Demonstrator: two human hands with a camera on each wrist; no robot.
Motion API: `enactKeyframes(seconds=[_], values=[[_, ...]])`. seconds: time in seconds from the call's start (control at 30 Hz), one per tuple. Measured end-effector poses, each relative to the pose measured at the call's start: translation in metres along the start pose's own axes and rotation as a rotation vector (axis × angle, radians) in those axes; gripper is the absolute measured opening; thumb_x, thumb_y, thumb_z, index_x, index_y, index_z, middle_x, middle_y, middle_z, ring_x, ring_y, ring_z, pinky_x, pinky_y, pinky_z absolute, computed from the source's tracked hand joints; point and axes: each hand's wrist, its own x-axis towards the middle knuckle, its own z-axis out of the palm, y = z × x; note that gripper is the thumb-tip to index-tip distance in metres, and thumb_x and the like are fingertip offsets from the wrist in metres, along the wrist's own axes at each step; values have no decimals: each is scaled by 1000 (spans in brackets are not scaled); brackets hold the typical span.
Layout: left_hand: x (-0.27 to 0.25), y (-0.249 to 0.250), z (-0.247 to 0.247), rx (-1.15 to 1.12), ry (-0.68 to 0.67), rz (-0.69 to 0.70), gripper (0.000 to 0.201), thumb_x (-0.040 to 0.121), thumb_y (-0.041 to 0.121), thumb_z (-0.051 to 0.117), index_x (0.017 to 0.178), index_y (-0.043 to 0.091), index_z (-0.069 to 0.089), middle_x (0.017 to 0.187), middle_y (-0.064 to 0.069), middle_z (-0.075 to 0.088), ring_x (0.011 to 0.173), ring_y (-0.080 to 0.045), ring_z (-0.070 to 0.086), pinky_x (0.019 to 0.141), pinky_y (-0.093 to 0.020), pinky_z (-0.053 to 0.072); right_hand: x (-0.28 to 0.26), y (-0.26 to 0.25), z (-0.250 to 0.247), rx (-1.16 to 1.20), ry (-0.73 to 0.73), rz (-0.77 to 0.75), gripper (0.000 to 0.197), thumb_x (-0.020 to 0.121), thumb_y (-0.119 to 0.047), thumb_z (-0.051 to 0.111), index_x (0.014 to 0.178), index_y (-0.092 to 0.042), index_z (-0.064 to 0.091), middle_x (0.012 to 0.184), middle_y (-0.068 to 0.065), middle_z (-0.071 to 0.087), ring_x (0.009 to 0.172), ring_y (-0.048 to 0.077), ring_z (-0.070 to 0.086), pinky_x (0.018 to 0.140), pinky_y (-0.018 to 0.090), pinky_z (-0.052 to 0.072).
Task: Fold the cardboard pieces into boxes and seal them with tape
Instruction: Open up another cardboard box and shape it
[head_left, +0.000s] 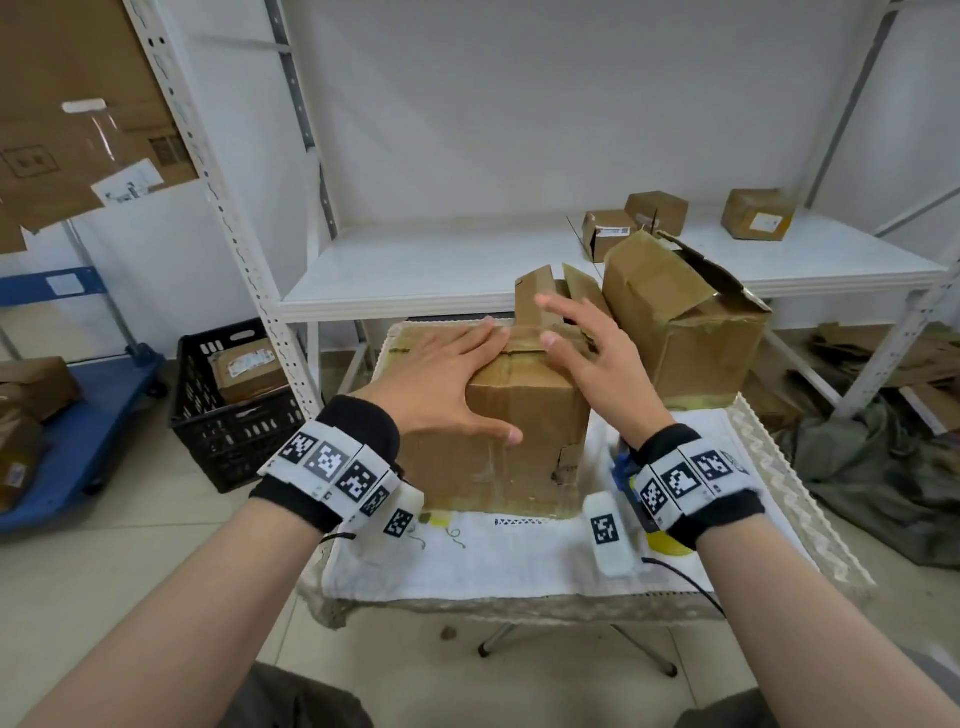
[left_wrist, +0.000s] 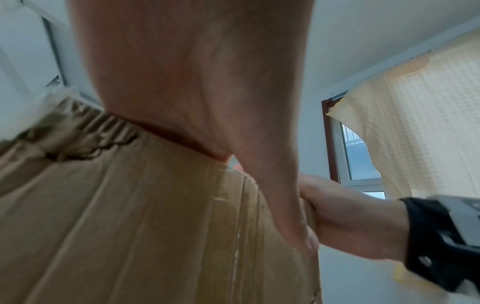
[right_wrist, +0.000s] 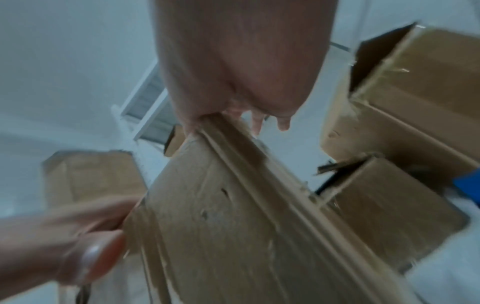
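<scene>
Item: left hand (head_left: 447, 379). I am laying it flat, fingers straight, palm on top of the cardboard box (head_left: 498, 447), thumb reaching down the near face; nothing gripped.

Item: right hand (head_left: 587, 353). I am hovering it, fingers spread and relaxed, over the box's far-right top edge; contact there I cannot tell.

Item: cardboard box. It is standing under both hands on the cloth-covered counter (head_left: 519, 561), top flaps down, old tape along the seam.

Item: open box (head_left: 680, 332), beyond the right hand, flaps up.

Step, as I judge: holding flaps closed before sealing. Next calls for tape; something blue sits under my right wrist, unidentifiable.
</scene>
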Motion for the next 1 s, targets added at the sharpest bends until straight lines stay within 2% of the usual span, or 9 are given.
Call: enactKeyframes(seconds=[0.07,0.17,0.33,0.5,0.6,0.7,0.77,0.87,1.0], values=[[0,0,1,19,-1,10,126,68,88,53,161,29,-8,169,5,-14,157,-17,-4,127,-44,-1,7,-8,3,-272,-105,30,41,107,-37,47,147,-29,52,157,-10,44,155,22,19,124,53,17],[0,1,2,52,-17,4,129,68,88,53,161,26,-11,168,4,-18,156,-17,-8,127,-45,-4,13,-17,9,-634,-322,106,54,109,-44,29,159,-24,28,168,-5,22,157,25,10,126,52,14],[2,4,4,82,-42,-24,132,68,90,52,159,25,-17,167,3,-22,155,-20,-13,127,-46,-5,18,-26,11,-757,-456,218,59,110,-44,17,164,-23,5,171,-6,0,158,23,-4,125,49,8],[9,20,-10,115,-105,-69,135,66,89,55,162,15,-6,170,-6,-8,157,-26,2,127,-46,9,22,-24,18,-771,-469,261,60,110,-42,15,164,-19,3,171,-3,-4,157,26,-8,127,53,9],[26,26,-24,64,-157,-107,138,60,84,71,159,13,8,164,-13,23,144,-30,35,117,-43,35,20,-15,18,-706,-438,239,61,108,-43,15,163,-16,8,171,0,-3,157,24,-8,127,51,8],[41,29,-26,36,-233,-119,155,46,84,79,156,35,-18,169,-6,4,153,-34,16,121,-56,25,16,-19,13,-513,-348,223,63,109,-33,28,162,-10,3,170,7,13,156,24,11,126,47,16],[46,31,-24,106,-214,-115,150,47,84,77,156,42,-16,166,-5,13,151,-34,19,118,-60,26,12,-20,6,-245,-222,250,68,108,-27,34,162,-15,-5,160,10,36,146,27,35,119,43,30],[47,29,-21,82,-130,-81,134,54,80,79,157,48,-2,148,-6,33,136,-32,35,113,-54,32,-1,-7,-4,158,21,429,71,107,-45,33,161,-31,-10,165,0,27,148,23,33,119,38,27],[32,12,-23,-7,-44,-34,122,62,75,79,155,55,2,134,-7,37,122,-29,39,109,-51,35,-20,23,-10,422,135,815,73,101,-67,32,160,-25,25,159,5,38,138,30,44,106,51,48]])
